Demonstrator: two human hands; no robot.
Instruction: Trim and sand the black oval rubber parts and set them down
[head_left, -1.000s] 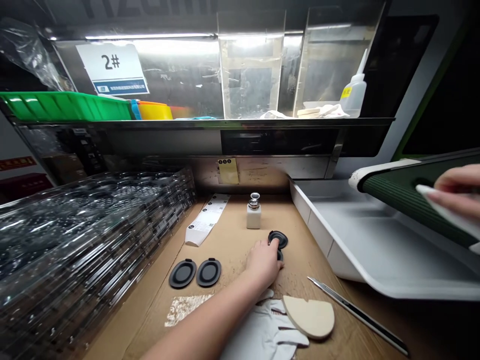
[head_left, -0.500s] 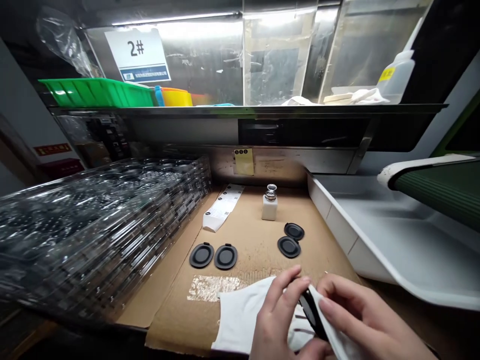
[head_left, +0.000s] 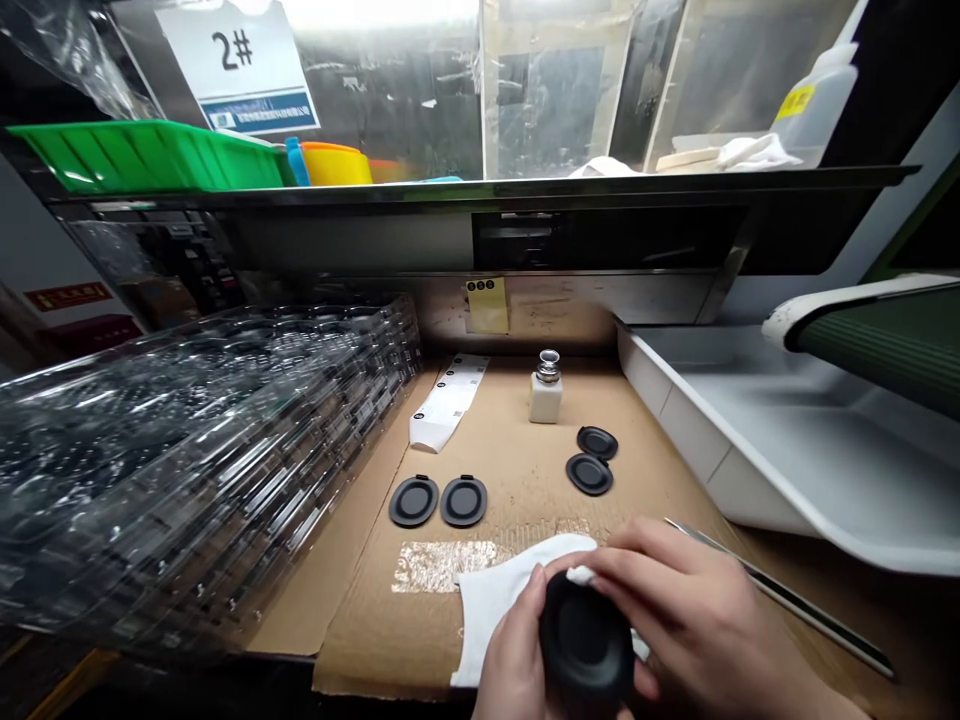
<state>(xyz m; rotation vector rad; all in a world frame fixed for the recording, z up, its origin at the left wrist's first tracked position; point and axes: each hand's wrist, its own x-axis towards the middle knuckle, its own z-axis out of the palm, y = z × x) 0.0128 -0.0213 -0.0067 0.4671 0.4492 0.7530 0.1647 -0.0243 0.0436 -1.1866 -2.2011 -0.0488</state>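
A round black piece (head_left: 586, 635) faces the camera at the bottom centre, held at its left edge by my left hand (head_left: 514, 650). My right hand (head_left: 694, 610) is closed at its upper right, with a bit of white cloth pressed on the top rim. More white cloth (head_left: 487, 605) lies beneath the hands on the cardboard. Two flat black pieces (head_left: 413, 500) (head_left: 463, 500) lie side by side at the left. An open black compact-like piece (head_left: 589, 474) lies ahead of my right hand. Behind it stands a small white bottle (head_left: 545, 398) with a metal top.
Stacked clear plastic trays (head_left: 180, 450) fill the left. A label strip (head_left: 450, 400) lies on the cardboard (head_left: 517, 450). At right are a white tray (head_left: 750, 440), a green conveyor (head_left: 885, 330) and metal tweezers (head_left: 787, 600). A shelf holds a green basket (head_left: 150, 155) and a squeeze bottle (head_left: 817, 105).
The held black piece has turned from edge-on to face the camera. My right hand has moved onto its top rim with the cloth. The view has shifted, and the tweezers now show.
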